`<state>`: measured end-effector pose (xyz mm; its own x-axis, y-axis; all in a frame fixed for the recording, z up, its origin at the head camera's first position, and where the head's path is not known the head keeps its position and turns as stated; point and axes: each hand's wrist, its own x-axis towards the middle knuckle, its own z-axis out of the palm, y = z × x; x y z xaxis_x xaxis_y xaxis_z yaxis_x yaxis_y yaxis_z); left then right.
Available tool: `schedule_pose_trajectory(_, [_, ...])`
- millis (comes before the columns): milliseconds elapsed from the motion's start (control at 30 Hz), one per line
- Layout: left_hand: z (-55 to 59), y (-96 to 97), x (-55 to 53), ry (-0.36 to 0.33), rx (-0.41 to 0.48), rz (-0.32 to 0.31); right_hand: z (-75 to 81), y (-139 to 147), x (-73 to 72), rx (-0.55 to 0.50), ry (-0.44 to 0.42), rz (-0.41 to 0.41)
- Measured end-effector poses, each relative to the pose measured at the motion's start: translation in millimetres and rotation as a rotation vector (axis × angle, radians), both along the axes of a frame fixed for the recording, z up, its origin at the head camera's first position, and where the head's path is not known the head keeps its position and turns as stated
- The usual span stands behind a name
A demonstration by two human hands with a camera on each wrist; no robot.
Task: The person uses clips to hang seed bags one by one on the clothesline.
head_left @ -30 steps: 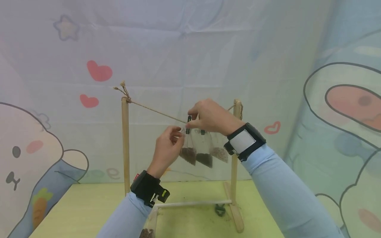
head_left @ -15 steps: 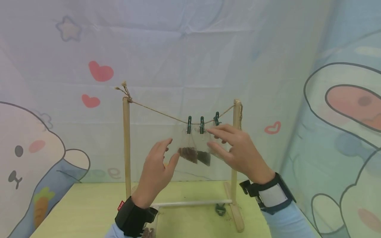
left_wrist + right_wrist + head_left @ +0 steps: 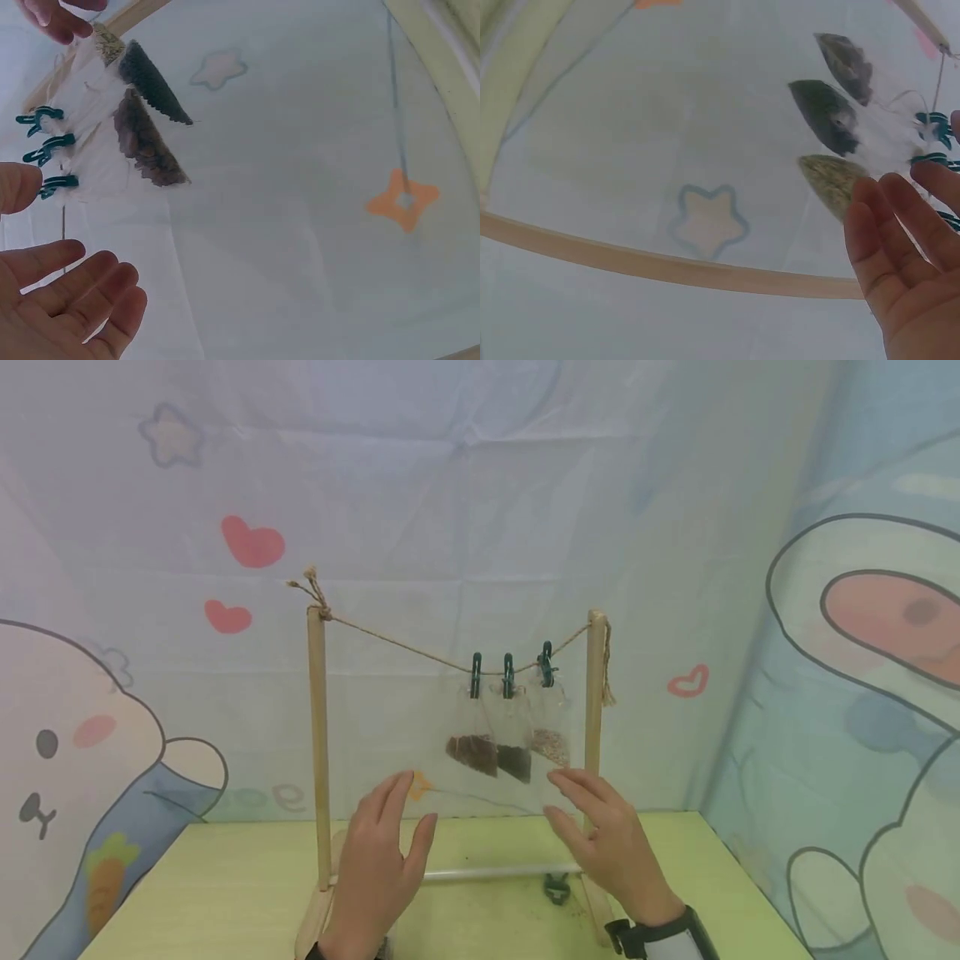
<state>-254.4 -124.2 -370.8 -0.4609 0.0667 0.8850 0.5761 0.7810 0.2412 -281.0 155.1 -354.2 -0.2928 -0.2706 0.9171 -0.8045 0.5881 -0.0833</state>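
Three clear plastic bags hang side by side from a sagging rope (image 3: 397, 645), each held by a dark green clothespin (image 3: 476, 675). The left bag (image 3: 472, 754) holds reddish-brown contents, the middle bag (image 3: 514, 762) dark ones and the right bag (image 3: 550, 747) pale speckled grains. My left hand (image 3: 378, 860) is below and left of the bags, fingers loosely extended and holding nothing. Below the right bag is my right hand (image 3: 611, 843), likewise relaxed with nothing in it. The left wrist view shows the brown bag (image 3: 146, 142) beyond my left hand (image 3: 71, 300).
Two wooden posts (image 3: 318, 743) carry the rope, joined low down by a white bar (image 3: 498, 872). A dark green clip (image 3: 557, 888) lies on the yellow-green table (image 3: 217, 893) by the right foot. Behind hangs a printed cloth (image 3: 420, 485).
The right hand has let go of the left clothespin and moved down and right. My left hand has drawn away from the brown bag, down and left. The bags now hang free.
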Motion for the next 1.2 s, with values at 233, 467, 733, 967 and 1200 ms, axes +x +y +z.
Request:
schedule_pose_trajectory(233, [-40.2,-1.4,-1.0,-0.021,0.008,0.053,-47.1,-3,2.9,-0.041,-0.097,-0.055])
schedule_pose_trajectory(467, [-70.0,-0.3,-3.1,-0.069,-0.020,0.091,-82.5,-5,5.9,-0.041,-0.202,-0.114])
schedule_pose_trajectory(733, [-82.7,1.7,-3.7,-0.137,-0.038,0.105,-103.9,-2,3.6,-0.063,-0.265,-0.116])
schedule_pose_trajectory(967, [-86.0,5.0,-6.3,-0.203,-0.061,0.089,-106.9,2,-0.5,-0.078,-0.327,-0.183])
schedule_pose_trajectory(1200, [-100.7,17.2,-12.3,-0.210,-0.174,0.026,-114.9,5,-4.6,0.031,-0.663,-0.312])
